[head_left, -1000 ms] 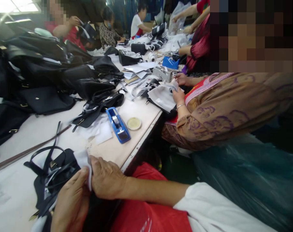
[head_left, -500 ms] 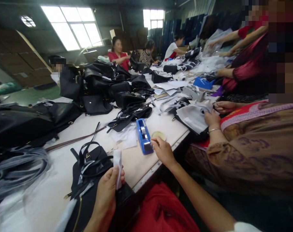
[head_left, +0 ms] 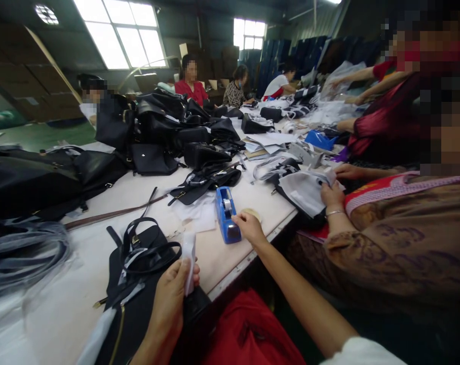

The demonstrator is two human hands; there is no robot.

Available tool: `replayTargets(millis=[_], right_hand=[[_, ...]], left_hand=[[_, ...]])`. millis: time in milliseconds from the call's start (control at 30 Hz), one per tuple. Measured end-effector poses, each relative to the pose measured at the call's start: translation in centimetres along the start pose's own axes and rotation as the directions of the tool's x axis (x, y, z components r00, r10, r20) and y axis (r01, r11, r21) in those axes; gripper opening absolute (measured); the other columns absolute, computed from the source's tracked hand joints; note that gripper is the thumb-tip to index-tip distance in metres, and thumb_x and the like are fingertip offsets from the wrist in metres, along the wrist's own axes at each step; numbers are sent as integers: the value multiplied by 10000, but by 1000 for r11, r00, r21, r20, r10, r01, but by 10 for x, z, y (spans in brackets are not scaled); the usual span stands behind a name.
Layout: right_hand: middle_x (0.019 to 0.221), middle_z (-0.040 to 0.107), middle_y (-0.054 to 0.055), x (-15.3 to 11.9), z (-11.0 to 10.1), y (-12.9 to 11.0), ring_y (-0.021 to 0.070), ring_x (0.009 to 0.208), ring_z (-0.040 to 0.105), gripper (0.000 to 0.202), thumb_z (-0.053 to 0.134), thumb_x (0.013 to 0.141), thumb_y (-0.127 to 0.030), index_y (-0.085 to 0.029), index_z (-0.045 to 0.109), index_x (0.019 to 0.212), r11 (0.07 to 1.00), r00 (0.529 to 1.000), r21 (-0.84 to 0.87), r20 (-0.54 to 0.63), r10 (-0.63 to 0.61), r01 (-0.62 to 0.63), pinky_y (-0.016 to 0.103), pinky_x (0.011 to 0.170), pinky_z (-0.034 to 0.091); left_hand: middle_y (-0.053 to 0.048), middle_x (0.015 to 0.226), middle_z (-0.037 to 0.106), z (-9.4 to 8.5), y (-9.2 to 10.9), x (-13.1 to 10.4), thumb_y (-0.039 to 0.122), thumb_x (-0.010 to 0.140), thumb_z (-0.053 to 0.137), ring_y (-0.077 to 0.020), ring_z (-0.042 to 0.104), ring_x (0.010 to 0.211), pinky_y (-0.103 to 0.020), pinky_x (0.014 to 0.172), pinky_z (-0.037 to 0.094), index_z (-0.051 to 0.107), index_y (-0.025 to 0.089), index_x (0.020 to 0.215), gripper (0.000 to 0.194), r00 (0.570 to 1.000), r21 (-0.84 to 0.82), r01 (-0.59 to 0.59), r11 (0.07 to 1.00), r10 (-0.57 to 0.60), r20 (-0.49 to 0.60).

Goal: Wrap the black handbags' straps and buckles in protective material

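Observation:
My left hand [head_left: 173,291] is closed around a folded strip of white wrapping paper [head_left: 189,253], which stands upright from the fingers. Beneath and beside that hand lies a black bag [head_left: 118,299] with a gold zip, looped straps and bits of white wrapping on it. My right hand [head_left: 250,228] is at the right side of a blue tape dispenser [head_left: 223,200], thumb and forefinger pinched together close to its cutting end. Whatever sits between those fingertips is too small to make out. Just behind the right hand, a pale yellowish roll [head_left: 254,214] lies partly covered on the table.
Black bags [head_left: 154,159] are heaped on the left and far table. Plastic-wrapped straps [head_left: 25,253] lie at left. A co-worker's hands [head_left: 332,195] handle a bag wrapped in white at right. Other people sit around the table. The table edge [head_left: 235,274] runs before me.
My right hand has shifted slightly left and up along the dispenser. The left hand keeps its hold on the white paper. The whole view has tilted a little.

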State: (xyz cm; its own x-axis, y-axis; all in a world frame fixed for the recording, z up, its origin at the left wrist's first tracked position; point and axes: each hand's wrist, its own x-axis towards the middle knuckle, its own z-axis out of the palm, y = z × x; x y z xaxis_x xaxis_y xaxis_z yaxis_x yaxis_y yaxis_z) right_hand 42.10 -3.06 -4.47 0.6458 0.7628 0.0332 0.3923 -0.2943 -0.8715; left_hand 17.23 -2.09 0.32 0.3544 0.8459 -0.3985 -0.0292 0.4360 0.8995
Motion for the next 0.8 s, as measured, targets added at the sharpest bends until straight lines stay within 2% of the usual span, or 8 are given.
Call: replayTargets(millis=[100, 200, 333, 467, 567, 633, 700, 800], right_hand=[[742, 644, 26, -21, -2, -7, 120, 639, 547, 273, 496, 840, -409, -162, 588, 768, 986, 999, 168, 40, 6, -13, 219, 598, 409], [665, 612, 16, -38, 2, -6, 84, 474, 447, 270, 501, 822, -411, -151, 550, 766, 942, 987, 306, 126, 101, -136, 199, 467, 359], [614, 573, -1, -42, 9, 8, 72, 410, 396, 247, 467, 825, -376, -152, 517, 734, 951, 980, 251, 128, 155, -183, 193, 420, 337], [617, 566, 2, -41, 5, 19, 102, 500, 472, 152, 501, 804, -269, -167, 534, 697, 985, 992, 129, 68, 107, -116, 205, 505, 361], [631, 552, 9, -51, -2, 11, 126, 602, 504, 103, 544, 785, -202, -172, 557, 688, 999, 999, 35, 35, 36, -38, 222, 599, 371], [631, 546, 1, -61, -4, -7, 128, 616, 510, 122, 527, 837, -230, -179, 585, 743, 998, 994, 34, 95, -56, 53, 226, 628, 384], [656, 557, -6, -72, -3, -31, 121, 618, 526, 165, 484, 900, -283, -186, 606, 846, 977, 953, 129, 230, -195, 169, 218, 630, 407], [745, 599, 4, -81, 5, -66, 115, 657, 561, 194, 448, 936, -290, -183, 610, 950, 896, 801, 310, 416, -430, 319, 211, 648, 443]], left_hand=[[-17, 730, 618, 2, 2, -1, 475, 762, 690, -83, 523, 585, -169, 543, 427, 650, 107, 962, 421, 1000, -9, 4, 1000, -4, 0], [-17, 724, 621, 2, 2, -1, 477, 746, 703, -84, 521, 581, -169, 536, 426, 658, 110, 957, 426, 1000, -11, 4, 1000, -4, 0], [-17, 724, 617, 2, 3, -2, 480, 753, 696, -84, 519, 580, -170, 533, 425, 656, 109, 958, 425, 1000, -4, -5, 1000, 5, 12], [-12, 720, 609, 1, 2, -1, 481, 771, 679, -80, 512, 575, -167, 530, 419, 640, 108, 968, 424, 1000, -2, -16, 1000, 16, 27], [-16, 722, 614, 0, 1, 0, 493, 771, 671, -85, 513, 576, -178, 536, 426, 632, 109, 943, 422, 1000, 4, -11, 1000, 11, 26], [-17, 718, 614, 1, 0, 0, 498, 775, 662, -87, 510, 569, -187, 538, 428, 627, 111, 926, 416, 1000, 20, -12, 1000, 12, 26], [-13, 691, 607, 4, 1, 0, 502, 781, 650, -87, 498, 548, -191, 523, 413, 626, 113, 879, 401, 999, 52, -32, 998, 30, 30], [-3, 624, 577, 9, 5, -1, 512, 778, 641, -88, 475, 517, -191, 487, 369, 609, 122, 763, 391, 997, 109, -75, 991, 71, 32]])
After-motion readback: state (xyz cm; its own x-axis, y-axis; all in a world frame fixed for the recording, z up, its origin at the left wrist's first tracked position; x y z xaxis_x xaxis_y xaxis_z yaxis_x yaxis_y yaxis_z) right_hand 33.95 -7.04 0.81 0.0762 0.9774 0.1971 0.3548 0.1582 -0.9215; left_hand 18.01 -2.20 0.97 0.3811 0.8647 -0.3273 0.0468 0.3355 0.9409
